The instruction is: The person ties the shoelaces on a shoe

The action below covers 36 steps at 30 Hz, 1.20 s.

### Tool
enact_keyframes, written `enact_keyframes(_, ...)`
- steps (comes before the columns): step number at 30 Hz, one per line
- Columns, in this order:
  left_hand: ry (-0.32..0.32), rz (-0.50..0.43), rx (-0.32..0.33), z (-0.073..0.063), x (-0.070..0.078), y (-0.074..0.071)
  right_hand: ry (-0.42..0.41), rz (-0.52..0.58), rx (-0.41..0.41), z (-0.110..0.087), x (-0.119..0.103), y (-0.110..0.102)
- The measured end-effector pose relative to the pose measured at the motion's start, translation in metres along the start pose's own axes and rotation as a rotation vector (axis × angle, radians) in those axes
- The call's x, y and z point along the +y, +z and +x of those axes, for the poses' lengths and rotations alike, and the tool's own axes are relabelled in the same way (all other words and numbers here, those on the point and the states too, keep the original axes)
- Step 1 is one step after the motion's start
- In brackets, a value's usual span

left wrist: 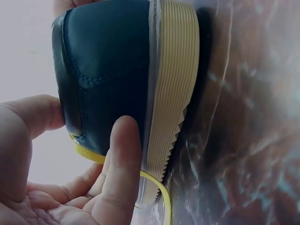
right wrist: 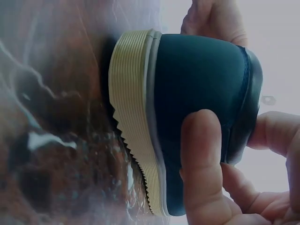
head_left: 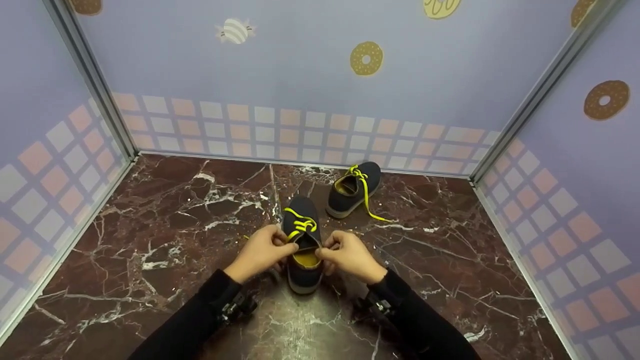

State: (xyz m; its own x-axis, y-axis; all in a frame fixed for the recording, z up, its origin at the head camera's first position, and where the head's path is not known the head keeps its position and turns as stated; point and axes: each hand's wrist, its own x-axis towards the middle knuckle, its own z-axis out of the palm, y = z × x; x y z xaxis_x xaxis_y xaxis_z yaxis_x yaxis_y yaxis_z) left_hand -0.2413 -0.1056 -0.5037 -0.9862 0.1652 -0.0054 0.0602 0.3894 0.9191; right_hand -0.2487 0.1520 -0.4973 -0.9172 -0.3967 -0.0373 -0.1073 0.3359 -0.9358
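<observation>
A dark sneaker (head_left: 303, 280) with a yellow lace (head_left: 302, 225) and yellow insole stands on the floor, toe pointing away. My left hand (head_left: 262, 252) pinches the left edge of its opening, thumb at the collar. In the left wrist view, one finger lies along the side of the sneaker (left wrist: 112, 47), and a loose yellow lace (left wrist: 89, 153) passes behind that finger. My right hand (head_left: 350, 255) pinches the right edge of the opening. The right wrist view has its thumb at the collar and a finger against the side of the sneaker (right wrist: 197, 75).
A second dark sneaker (head_left: 371, 187) stands farther off to the right near the back wall, its yellow lace end trailing on the floor. Patterned walls (head_left: 300, 75) enclose the brown marbled floor (head_left: 170, 280) at the back, left and right.
</observation>
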Motion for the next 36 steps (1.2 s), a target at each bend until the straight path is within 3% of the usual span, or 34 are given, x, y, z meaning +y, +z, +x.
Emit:
enact_keyframes(8, 0.037, 0.028, -0.067, -0.014, 0.001, 0.005, 0.024, 0.0, -0.049, -0.02, 0.002, -0.004)
enact_keyframes(17, 0.062, 0.014, -0.076, -0.02, 0.0, 0.012, 0.046, -0.013, -0.079, -0.032, 0.004, -0.006)
enact_keyframes(25, 0.071, -0.011, -0.13, -0.026, 0.002, 0.017, 0.081, 0.026, -0.131, -0.039, 0.005, -0.012)
enact_keyframes(36, 0.062, -0.021, -0.192, -0.038, 0.009, 0.018, 0.099, -0.049, -0.282, -0.041, -0.001, -0.022)
